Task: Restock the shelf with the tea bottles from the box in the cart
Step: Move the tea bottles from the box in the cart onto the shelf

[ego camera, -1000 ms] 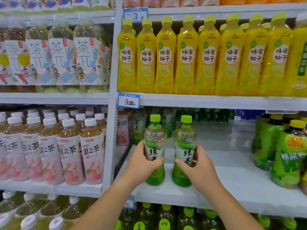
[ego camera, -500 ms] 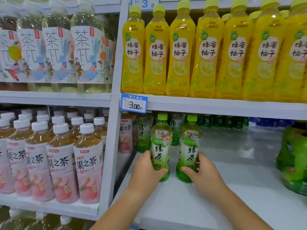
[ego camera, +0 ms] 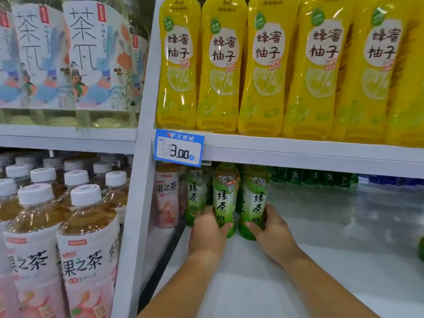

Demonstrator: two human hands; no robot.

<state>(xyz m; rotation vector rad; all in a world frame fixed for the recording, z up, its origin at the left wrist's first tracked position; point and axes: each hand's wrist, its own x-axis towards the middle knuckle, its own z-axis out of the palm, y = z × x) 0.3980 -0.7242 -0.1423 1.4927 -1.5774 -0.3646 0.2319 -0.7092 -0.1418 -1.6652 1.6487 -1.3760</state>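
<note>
Two green tea bottles stand side by side deep on the white shelf (ego camera: 298, 260), under the shelf above. My left hand (ego camera: 207, 230) grips the left green tea bottle (ego camera: 223, 196) low on its body. My right hand (ego camera: 273, 230) grips the right green tea bottle (ego camera: 255, 198) near its base. Both bottles are upright with their bottoms at the shelf surface. Another green tea bottle (ego camera: 195, 196) stands just left of them, next to a pink fruit tea bottle (ego camera: 166, 198). The box and cart are out of view.
Yellow honey pomelo bottles (ego camera: 220, 72) fill the shelf above, with a blue 3.00 price tag (ego camera: 179, 148) on its edge. Pink fruit tea bottles (ego camera: 85, 249) crowd the left bay behind a white upright (ego camera: 133, 226). Dark green bottles (ego camera: 309, 176) line the back.
Both hands have pushed the two green tea bottles farther back on the shelf, up to the other bottles. The camera has moved closer and lower.
</note>
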